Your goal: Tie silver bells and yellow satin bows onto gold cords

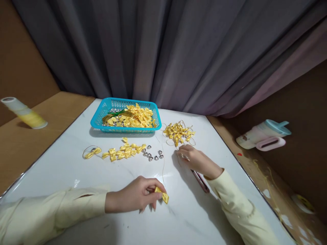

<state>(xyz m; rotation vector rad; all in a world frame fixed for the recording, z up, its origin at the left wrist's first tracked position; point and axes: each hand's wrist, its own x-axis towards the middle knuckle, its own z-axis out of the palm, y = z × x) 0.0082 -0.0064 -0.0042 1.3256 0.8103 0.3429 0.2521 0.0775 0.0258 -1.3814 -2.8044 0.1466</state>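
My left hand (pixel 136 196) pinches a small yellow ribbon bow (pixel 162 194) just above the white table (pixel 63 170). My right hand (pixel 195 159) rests on the table with fingers curled, its tips touching a thin gold thread (pixel 163 160) and a small silver piece beside a heap of finished bows on thread loops (pixel 178 132). A row of loose yellow bows (pixel 122 152) and several silver heart beads (pixel 152 154) lie between the hands and a turquoise basket (pixel 102 115) holding more bows.
A pair of scissors or a dark flat tool (pixel 201 182) lies under my right wrist. A yellow-white roll (pixel 24 113) lies at the left on brown cardboard. A pink and blue tape dispenser (pixel 263 136) sits at the right. Grey curtain hangs behind.
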